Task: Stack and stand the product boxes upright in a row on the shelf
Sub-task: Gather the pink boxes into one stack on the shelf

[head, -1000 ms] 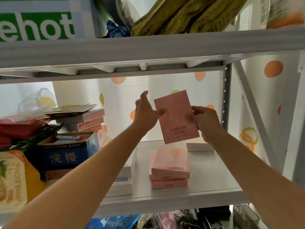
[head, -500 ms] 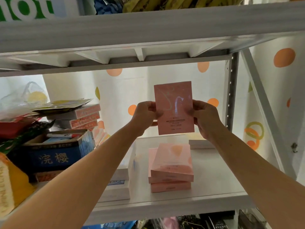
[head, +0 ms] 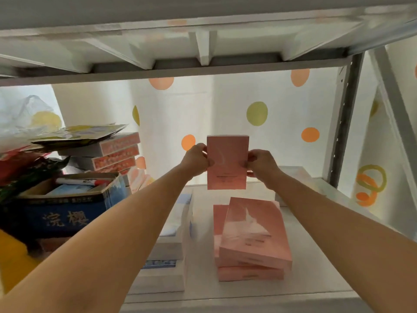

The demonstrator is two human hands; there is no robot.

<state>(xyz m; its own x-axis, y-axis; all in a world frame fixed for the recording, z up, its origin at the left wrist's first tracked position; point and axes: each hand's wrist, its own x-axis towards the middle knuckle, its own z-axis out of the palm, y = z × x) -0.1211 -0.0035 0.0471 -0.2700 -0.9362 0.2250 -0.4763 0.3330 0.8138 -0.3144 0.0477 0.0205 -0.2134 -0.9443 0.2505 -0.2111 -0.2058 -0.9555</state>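
A pink product box (head: 227, 162) is held upright near the back of the white shelf (head: 316, 263), its lower edge close to the shelf surface. My left hand (head: 195, 159) grips its left edge and my right hand (head: 261, 164) grips its right edge. In front of it lies a flat stack of pink boxes (head: 251, 240), the top one skewed. To the left lie flat white boxes with blue labels (head: 167, 263). Another pale box (head: 293, 175) lies flat at the back right, partly hidden by my right arm.
An open blue carton (head: 65, 206) full of items stands at the left, with orange-patterned boxes (head: 115, 152) and bags piled behind it. The upper shelf's underside (head: 203, 48) hangs low overhead. A metal upright (head: 345, 123) bounds the right side. A dotted curtain (head: 225, 109) backs the shelf.
Both hands have carried the pink box lower and farther back, and turned it from tilted to upright. The left hand went from open beside the box to gripping it.
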